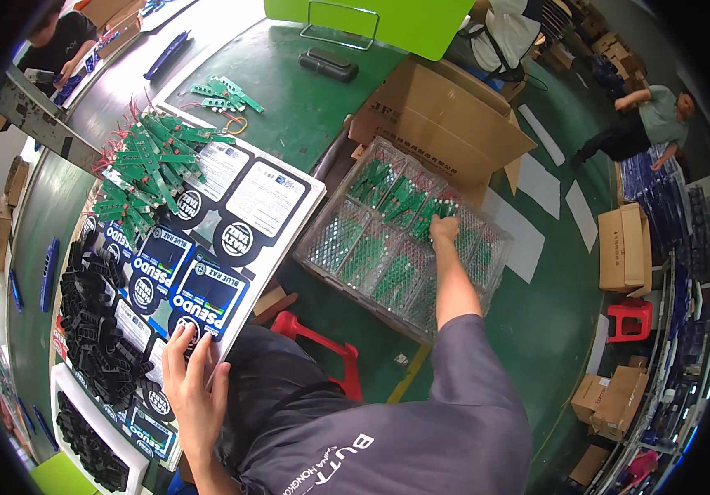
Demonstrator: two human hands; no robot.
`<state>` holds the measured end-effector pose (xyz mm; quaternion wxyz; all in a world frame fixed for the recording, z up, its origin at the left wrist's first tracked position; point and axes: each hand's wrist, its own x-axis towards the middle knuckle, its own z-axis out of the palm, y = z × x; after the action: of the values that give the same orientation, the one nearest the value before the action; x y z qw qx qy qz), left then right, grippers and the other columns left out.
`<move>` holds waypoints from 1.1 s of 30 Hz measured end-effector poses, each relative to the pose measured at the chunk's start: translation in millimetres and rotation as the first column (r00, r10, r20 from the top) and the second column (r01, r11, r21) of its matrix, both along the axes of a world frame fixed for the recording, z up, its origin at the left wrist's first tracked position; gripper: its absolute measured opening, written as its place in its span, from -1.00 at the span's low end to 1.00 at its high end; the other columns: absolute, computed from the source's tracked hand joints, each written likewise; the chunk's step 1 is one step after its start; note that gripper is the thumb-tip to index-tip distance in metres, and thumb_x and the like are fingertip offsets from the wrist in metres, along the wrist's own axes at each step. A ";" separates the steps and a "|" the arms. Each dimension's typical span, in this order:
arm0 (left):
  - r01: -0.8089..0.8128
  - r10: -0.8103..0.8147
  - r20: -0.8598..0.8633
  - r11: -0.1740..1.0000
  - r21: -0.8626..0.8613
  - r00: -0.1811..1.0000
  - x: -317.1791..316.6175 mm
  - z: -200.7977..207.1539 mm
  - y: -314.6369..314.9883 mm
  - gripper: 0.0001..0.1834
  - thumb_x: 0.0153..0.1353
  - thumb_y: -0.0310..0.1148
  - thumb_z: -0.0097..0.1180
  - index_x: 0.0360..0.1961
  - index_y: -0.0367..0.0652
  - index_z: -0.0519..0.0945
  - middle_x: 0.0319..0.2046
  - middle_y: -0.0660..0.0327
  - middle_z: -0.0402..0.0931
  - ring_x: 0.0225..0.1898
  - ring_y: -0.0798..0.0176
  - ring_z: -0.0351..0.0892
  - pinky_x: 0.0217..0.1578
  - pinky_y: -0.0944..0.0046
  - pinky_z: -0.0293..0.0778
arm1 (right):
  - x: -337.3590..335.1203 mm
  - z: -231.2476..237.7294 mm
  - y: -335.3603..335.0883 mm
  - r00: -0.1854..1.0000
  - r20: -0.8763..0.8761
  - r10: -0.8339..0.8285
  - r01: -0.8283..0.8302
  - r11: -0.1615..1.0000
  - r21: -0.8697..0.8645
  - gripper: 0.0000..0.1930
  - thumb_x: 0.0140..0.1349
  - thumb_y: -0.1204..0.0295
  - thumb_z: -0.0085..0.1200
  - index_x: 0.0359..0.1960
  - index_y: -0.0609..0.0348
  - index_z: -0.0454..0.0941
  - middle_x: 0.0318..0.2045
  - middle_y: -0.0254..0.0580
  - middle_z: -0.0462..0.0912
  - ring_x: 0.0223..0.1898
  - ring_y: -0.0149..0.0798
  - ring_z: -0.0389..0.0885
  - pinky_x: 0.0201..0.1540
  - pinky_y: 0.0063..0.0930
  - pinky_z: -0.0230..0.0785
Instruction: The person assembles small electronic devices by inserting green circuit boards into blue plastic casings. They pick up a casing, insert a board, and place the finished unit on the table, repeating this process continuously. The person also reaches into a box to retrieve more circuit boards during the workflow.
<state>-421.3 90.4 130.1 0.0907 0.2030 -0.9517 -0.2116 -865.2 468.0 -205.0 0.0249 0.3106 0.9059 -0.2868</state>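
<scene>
The worker's right hand (445, 229) reaches down into a divided crate (355, 290), its fingers bent over a bunch of green circuit boards (404, 202); from here I can't tell whether they're gripping any. More boards lie in the compartments to the left of those fingers and nearer the worker, some with reddish wires. Just beyond the fingertips, a brown carton (445, 124) stands open against the crate's far side.

The left hand (194, 400) is holding nothing I can see: its fingers are spread and slightly bent, touching the edge of a printed sheet (266, 196) on the green desk (276, 103). Left of those fingers, black plastic parts (95, 318) lie heaped on the sheet. Farther ahead of them sits a tangled pile of boards with red wires (148, 165), and past that a smaller cluster. A red stool (322, 351) stands on the floor between the two hands, below the desk.
</scene>
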 end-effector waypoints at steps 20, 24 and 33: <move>-0.006 0.006 -0.010 1.000 0.000 1.000 2.2 -2.0 -2.9 -0.50 0.12 -0.48 0.40 0.13 -0.28 0.64 0.27 -0.10 0.46 0.37 -0.25 0.41 0.34 -0.12 0.34 | -19.7 -24.4 -15.3 0.972 0.225 -0.070 0.092 0.991 -0.092 -0.06 0.03 0.15 0.53 0.36 0.41 0.30 0.28 0.29 0.50 0.18 0.22 0.65 0.26 -0.10 0.56; -0.025 0.024 -0.005 1.000 -0.015 1.000 4.0 -2.2 -0.2 -0.49 0.11 -0.48 0.41 0.14 -0.27 0.64 0.26 -0.10 0.46 0.37 -0.26 0.41 0.33 -0.12 0.36 | -16.9 -17.9 -47.3 0.961 0.240 -0.138 0.163 0.983 -0.085 -0.08 0.02 0.22 0.53 0.39 0.29 0.30 0.24 0.22 0.58 0.19 0.17 0.65 0.27 -0.11 0.55; -0.044 0.044 0.009 0.999 0.007 0.999 5.0 -1.1 1.9 -0.48 0.12 -0.49 0.41 0.15 -0.28 0.63 0.27 -0.11 0.45 0.38 -0.26 0.40 0.33 -0.12 0.36 | -12.9 -13.8 -49.4 0.969 0.082 -0.233 0.243 0.843 -0.479 -0.33 0.09 0.38 0.45 0.23 0.35 0.46 0.18 0.21 0.63 0.18 0.15 0.66 0.26 -0.12 0.52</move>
<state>-416.4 92.3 129.0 0.0902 0.2250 -0.9467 -0.2120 -878.1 418.7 -218.8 0.0756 0.4073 0.7590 -0.5024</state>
